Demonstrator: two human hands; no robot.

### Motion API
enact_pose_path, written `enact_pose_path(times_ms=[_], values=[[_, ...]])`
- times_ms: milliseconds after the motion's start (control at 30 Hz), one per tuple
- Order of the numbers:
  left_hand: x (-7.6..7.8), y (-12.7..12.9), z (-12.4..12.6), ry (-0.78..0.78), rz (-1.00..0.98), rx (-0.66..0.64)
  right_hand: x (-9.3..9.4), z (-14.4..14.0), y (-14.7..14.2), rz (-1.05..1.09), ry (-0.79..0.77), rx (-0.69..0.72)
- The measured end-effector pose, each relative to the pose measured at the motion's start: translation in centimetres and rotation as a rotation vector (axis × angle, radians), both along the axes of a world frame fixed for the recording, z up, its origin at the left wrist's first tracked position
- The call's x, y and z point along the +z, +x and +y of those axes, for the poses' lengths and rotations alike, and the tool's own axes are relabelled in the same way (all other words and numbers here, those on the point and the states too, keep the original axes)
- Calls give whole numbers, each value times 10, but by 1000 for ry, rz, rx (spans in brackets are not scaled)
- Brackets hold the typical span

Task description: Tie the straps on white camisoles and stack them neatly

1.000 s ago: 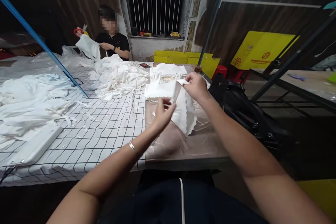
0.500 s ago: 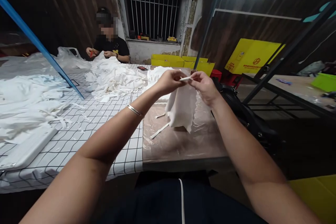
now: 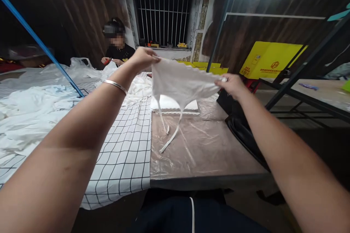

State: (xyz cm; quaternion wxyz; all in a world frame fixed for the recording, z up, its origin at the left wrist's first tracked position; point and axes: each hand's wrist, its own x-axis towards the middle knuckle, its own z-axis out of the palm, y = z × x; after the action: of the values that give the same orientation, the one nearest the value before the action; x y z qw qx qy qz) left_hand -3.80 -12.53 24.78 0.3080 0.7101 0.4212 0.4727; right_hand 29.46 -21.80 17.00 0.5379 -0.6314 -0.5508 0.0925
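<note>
A white camisole (image 3: 180, 80) is stretched between my hands above the table, upside down, its thin straps (image 3: 175, 134) hanging toward the plastic-covered tabletop (image 3: 213, 153). My left hand (image 3: 144, 57) pinches one upper corner, fingers closed on the cloth. At the opposite end of the wavy hem, my right hand (image 3: 232, 84) grips the other corner, lower than the left. Behind and below the camisole lies a flat stack of folded white garments (image 3: 190, 106), partly hidden by it.
White garments (image 3: 35, 113) are heaped on the checked cloth (image 3: 120, 156) at left, near a slanting blue pole (image 3: 41, 43). Across the table a co-worker (image 3: 117, 51) handles white cloth and something red. A black bag (image 3: 240, 131) sits at right; a yellow box (image 3: 269, 60) stands behind.
My hands were close together on a bunched edge; now they are wide apart and the camisole is spread between them. The folded stack shows more fully beneath it.
</note>
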Motion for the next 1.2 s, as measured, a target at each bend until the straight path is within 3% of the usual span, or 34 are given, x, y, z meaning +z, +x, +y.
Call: enact_pose_path(times_ms=[100, 167, 200, 233, 300, 367, 433, 467, 533, 633, 833, 967, 1100, 1200], values=[[16, -6, -5, 142, -67, 38, 54, 2, 5, -112, 156, -64], [3, -13, -23, 178, -70, 10, 60, -12, 4, -169, 184, -49], [-12, -17, -36, 166, -46, -13, 53, -24, 2, -200, 158, -36], [-34, -22, -52, 137, 9, -36, 39, -37, 0, -229, 102, -18], [-92, -33, -87, 56, 168, -108, -7, -69, -6, -267, -61, 33], [-156, -43, -125, 17, 359, -194, -68, -103, -15, -257, -206, 98], [-209, -51, -158, -34, 523, -203, -129, -133, -26, -220, -316, 131], [-227, -54, -172, -62, 586, -205, -154, -147, -31, -185, -357, 157], [-249, -54, -190, -68, 686, -200, -188, -168, -38, -115, -370, 153], [-254, -49, -198, -3, 824, -182, -203, -185, -43, -33, -317, 119], [-252, -34, -197, -6, 828, -105, -198, -190, -49, 49, -255, 55], [-256, -23, -198, 71, 905, -171, -202, -188, -57, 50, -181, 5], [-256, -20, -198, 101, 826, -79, -202, -186, -63, -20, -138, -65], [-253, -26, -199, 177, 845, -3, -202, -184, -67, -199, -136, -74]])
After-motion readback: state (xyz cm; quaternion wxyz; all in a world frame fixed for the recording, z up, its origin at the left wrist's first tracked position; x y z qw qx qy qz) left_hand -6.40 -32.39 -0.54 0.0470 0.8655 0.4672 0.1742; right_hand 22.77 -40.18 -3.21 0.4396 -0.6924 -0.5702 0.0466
